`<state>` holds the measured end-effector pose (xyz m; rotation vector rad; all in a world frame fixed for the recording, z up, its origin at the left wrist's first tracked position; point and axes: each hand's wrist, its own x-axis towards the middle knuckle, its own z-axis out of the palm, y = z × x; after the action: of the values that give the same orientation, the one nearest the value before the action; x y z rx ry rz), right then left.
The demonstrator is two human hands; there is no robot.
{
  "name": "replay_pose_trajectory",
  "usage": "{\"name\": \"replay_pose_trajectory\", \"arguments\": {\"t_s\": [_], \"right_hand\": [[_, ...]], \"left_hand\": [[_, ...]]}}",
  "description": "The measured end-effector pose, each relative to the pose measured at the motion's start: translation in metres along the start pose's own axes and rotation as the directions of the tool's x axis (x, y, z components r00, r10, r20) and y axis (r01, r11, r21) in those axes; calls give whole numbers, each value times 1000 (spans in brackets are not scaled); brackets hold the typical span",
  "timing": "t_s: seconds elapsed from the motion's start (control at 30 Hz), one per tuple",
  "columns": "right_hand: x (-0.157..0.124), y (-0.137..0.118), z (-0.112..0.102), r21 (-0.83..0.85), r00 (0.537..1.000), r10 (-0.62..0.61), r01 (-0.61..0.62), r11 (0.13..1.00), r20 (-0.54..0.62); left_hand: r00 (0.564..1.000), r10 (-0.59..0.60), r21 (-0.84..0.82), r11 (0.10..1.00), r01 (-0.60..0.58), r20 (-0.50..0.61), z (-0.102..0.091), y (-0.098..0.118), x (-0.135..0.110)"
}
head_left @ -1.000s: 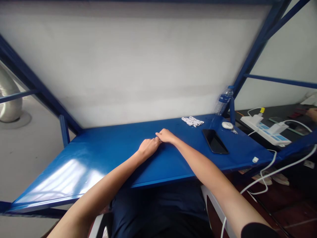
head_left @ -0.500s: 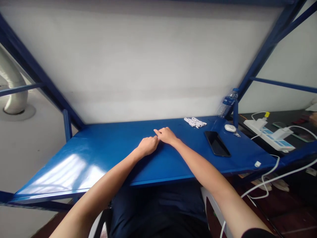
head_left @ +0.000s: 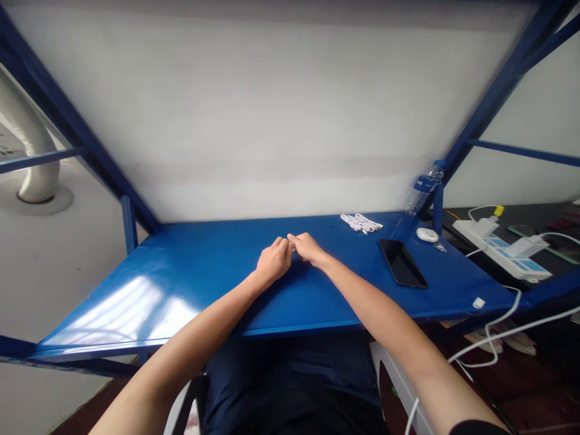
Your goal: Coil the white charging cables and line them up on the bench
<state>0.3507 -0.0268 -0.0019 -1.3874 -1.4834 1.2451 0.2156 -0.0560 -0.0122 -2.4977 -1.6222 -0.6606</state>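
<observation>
My left hand (head_left: pixel 274 258) and my right hand (head_left: pixel 306 248) meet over the middle of the blue table (head_left: pixel 203 254). Both are closed, their fingertips pressed together at one spot. Whatever they pinch is hidden by the fingers and too small to name. Beyond my right hand lies a pile of thin white looped pieces (head_left: pixel 361 223), flat on the tabletop. To the right of that hand rests a black smartphone (head_left: pixel 402 263), screen up.
A clear plastic bottle with a blue cap (head_left: pixel 424 187) leans in the back right corner. Near it are a white rounded case (head_left: pixel 427 234) and a small white block (head_left: pixel 478 302). A power strip (head_left: pixel 502 251) with plugged chargers sits on the dark surface at right; white cables (head_left: pixel 492 338) hang beside the table.
My left hand has turned upward, its knuckles higher, and the right thumb has drawn in against it. A white bit visible between the hands earlier is now covered. The view has shifted slightly.
</observation>
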Motion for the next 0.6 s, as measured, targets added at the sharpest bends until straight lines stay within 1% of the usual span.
{"name": "replay_pose_trajectory", "arguments": {"t_s": [0.07, 0.1, 0.17, 0.2, 0.27, 0.33, 0.4, 0.47, 0.6], "right_hand": [[0, 2, 5, 27, 997, 27, -29, 999, 66], [-1, 2, 6, 12, 996, 37, -38, 999, 84], [-2, 0, 9, -113, 997, 20, -11, 994, 78], [-3, -2, 9, -208, 998, -18, 29, 978, 57], [-4, -6, 9, -395, 991, -133, 126, 910, 9], [-4, -9, 6, -502, 973, -229, 191, 844, -14], [-3, -10, 0, -510, 971, -239, 207, 835, 2], [-1, -9, -9, -468, 977, -206, 204, 860, 47], [4, -2, -26, -430, 987, -88, 138, 892, 135]], "left_hand": [[999, -19, -15, 1000, 19, -48, 0, -2, 2], [997, -31, -26, 999, 29, -73, 0, -3, 4], [993, -65, -54, 997, 60, -99, -1, -6, 7], [991, -90, -63, 994, 84, -100, -2, -7, 8], [987, -136, -53, 990, 132, -81, -5, -9, 9], [989, -145, 0, 989, 145, -28, -7, -8, 10], [993, -99, 61, 994, 95, 60, -9, -7, 11], [986, -14, 96, 995, -2, 164, -9, -5, 10], [934, 160, 111, 973, -204, 318, -8, 2, 7]]}}
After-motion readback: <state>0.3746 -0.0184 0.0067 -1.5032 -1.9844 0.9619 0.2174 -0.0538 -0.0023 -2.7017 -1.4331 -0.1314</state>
